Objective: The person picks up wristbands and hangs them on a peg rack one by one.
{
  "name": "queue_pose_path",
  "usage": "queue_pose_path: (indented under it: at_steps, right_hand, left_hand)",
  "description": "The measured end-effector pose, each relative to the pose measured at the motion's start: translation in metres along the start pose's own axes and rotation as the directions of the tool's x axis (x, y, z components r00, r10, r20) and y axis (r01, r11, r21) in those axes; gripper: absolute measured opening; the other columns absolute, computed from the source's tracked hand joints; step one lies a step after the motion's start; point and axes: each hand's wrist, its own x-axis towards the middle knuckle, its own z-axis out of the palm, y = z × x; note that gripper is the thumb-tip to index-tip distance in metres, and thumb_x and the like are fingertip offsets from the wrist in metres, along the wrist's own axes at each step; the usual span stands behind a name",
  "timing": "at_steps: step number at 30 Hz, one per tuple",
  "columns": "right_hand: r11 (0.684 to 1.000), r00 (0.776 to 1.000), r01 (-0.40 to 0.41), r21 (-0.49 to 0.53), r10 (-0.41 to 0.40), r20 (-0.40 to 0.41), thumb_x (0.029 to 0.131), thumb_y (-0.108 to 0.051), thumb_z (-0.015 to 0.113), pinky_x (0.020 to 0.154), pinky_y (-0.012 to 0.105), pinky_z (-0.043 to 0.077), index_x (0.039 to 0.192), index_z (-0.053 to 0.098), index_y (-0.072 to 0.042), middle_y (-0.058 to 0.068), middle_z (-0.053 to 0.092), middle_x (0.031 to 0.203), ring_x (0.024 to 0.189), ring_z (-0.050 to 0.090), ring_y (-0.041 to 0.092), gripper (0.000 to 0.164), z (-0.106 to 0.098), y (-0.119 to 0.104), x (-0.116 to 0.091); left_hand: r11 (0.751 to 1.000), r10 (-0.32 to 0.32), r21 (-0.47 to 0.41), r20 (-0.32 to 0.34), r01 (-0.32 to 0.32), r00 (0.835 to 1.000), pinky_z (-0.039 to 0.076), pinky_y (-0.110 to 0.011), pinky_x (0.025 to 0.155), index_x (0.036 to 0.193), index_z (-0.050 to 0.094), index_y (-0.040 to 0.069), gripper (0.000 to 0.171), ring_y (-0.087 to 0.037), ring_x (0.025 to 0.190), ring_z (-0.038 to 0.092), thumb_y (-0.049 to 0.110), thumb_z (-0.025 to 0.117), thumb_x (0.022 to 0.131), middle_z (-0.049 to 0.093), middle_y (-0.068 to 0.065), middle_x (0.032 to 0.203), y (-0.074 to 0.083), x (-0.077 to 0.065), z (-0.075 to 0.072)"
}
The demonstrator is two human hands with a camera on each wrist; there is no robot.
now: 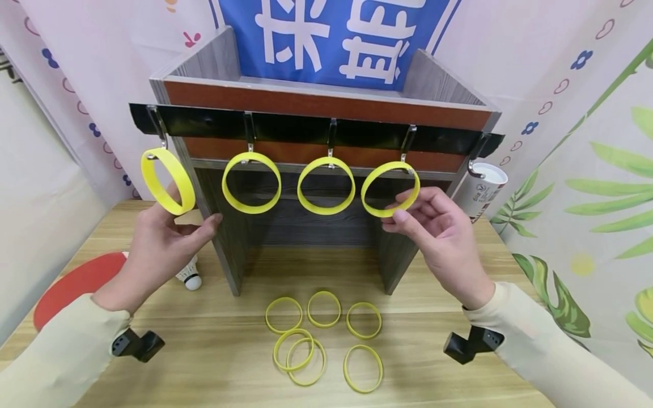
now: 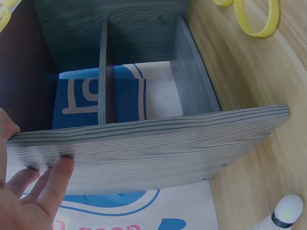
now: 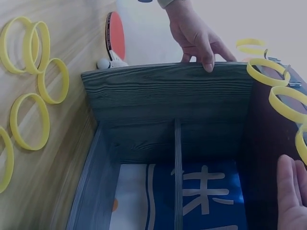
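Note:
My left hand (image 1: 162, 242) grips the left side panel (image 2: 144, 148) of a grey wooden shelf, thumb on the inner face and fingers on the outer. A yellow ring (image 1: 181, 190) on the leftmost hook hangs in front of its fingers. With thumb and fingers, my right hand (image 1: 442, 229) pinches the lower edge of another yellow ring (image 1: 368, 192), which hangs from the hook second from the right. Between the hands, two more yellow rings (image 1: 326, 211) hang from the black hook strip (image 1: 291, 126). The far right hook (image 1: 474, 161) is bare.
Several yellow rings (image 1: 363, 391) lie on the wooden table (image 1: 214, 362), two overlapping. Left of the shelf are a red table tennis bat (image 1: 76, 286) and a shuttlecock (image 1: 191, 276). A white cylindrical can (image 1: 482, 190) stands behind the right side.

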Motion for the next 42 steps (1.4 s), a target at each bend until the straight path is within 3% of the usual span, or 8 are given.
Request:
queue_pose_path:
  at_steps: [6,11,14,19,23,28,33,42]
  right_hand:
    - [0.995,0.984,-0.086,-0.048,0.093,0.154,0.098,0.011,0.061,0.088,0.035,0.067,0.124,0.061,0.001,0.005,0.075,0.109,0.097,0.078,0.016,0.029,-0.006,0.011,-0.004]
    - [0.964,0.932,-0.155,-0.214,0.215,0.291,0.097,0.005,0.065,0.083,0.034,0.067,0.120,0.063,0.007,0.013,0.073,0.105,0.092,0.076,0.014,0.023,-0.008,0.028,-0.013]
    - [0.921,0.870,-0.140,-0.363,0.289,0.398,0.097,-0.001,0.068,0.081,0.029,0.066,0.113,0.068,0.003,0.016,0.074,0.102,0.090,0.072,0.009,0.017,-0.007,0.040,-0.022]
    - [0.855,0.737,-0.078,-0.513,0.396,0.548,0.098,-0.013,0.072,0.081,0.024,0.063,0.107,0.072,-0.005,0.006,0.076,0.100,0.092,0.066,0.001,0.012,-0.005,0.064,-0.041]
    - [0.850,0.656,-0.024,-0.527,0.411,0.633,0.098,-0.012,0.071,0.080,0.022,0.063,0.103,0.071,-0.004,0.004,0.076,0.099,0.090,0.065,-0.002,0.009,-0.004,0.080,-0.056]
    - [0.843,0.586,0.057,-0.535,0.405,0.701,0.097,-0.007,0.070,0.077,0.016,0.060,0.100,0.072,-0.005,0.002,0.074,0.094,0.085,0.062,-0.007,0.004,-0.004,0.092,-0.071]
    - [0.825,0.558,0.081,-0.559,0.427,0.711,0.096,-0.007,0.072,0.074,0.013,0.058,0.100,0.072,-0.008,-0.001,0.072,0.094,0.083,0.058,-0.010,0.004,-0.005,0.100,-0.082]
    - [0.801,0.566,0.171,-0.573,0.396,0.723,0.096,-0.008,0.073,0.073,0.010,0.056,0.101,0.074,-0.011,-0.003,0.069,0.093,0.083,0.055,-0.010,0.005,-0.003,0.108,-0.087]
  left_hand:
    - [1.000,-0.002,0.009,0.001,0.002,1.000,0.054,-0.002,0.071,0.136,0.060,0.001,0.055,0.014,0.091,0.060,-0.009,0.077,0.085,0.058,0.028,0.120,0.000,0.000,0.000]
    - [1.000,0.001,0.008,-0.002,-0.001,1.000,0.054,-0.002,0.070,0.136,0.059,0.001,0.055,0.013,0.088,0.060,-0.009,0.077,0.084,0.057,0.032,0.119,-0.001,0.000,0.000]
    - [1.000,0.002,0.004,-0.006,-0.002,1.000,0.055,-0.003,0.069,0.135,0.060,0.000,0.055,0.013,0.087,0.060,-0.010,0.076,0.084,0.058,0.033,0.118,-0.001,0.000,0.000]
    - [1.000,0.015,0.006,-0.012,-0.015,1.000,0.055,-0.003,0.068,0.133,0.060,-0.001,0.053,0.014,0.083,0.061,-0.010,0.077,0.083,0.060,0.027,0.118,0.000,0.001,0.000]
    - [1.000,0.019,0.007,-0.015,-0.019,1.000,0.055,-0.003,0.069,0.133,0.060,-0.002,0.054,0.014,0.080,0.061,-0.010,0.077,0.083,0.062,0.022,0.118,0.001,0.001,0.000]
    - [1.000,0.009,0.002,-0.011,-0.009,1.000,0.055,-0.003,0.070,0.134,0.060,0.000,0.054,0.014,0.090,0.061,-0.010,0.076,0.084,0.060,0.029,0.120,0.000,0.000,0.000]
    - [1.000,0.007,-0.001,-0.009,-0.007,1.000,0.055,-0.002,0.071,0.133,0.060,-0.001,0.053,0.014,0.094,0.061,-0.011,0.077,0.083,0.058,0.031,0.119,0.001,0.000,0.000]
    - [1.000,-0.002,-0.005,-0.006,0.002,1.000,0.055,-0.003,0.073,0.134,0.060,0.000,0.054,0.014,0.098,0.062,-0.011,0.077,0.084,0.063,0.020,0.121,0.000,0.000,0.000]
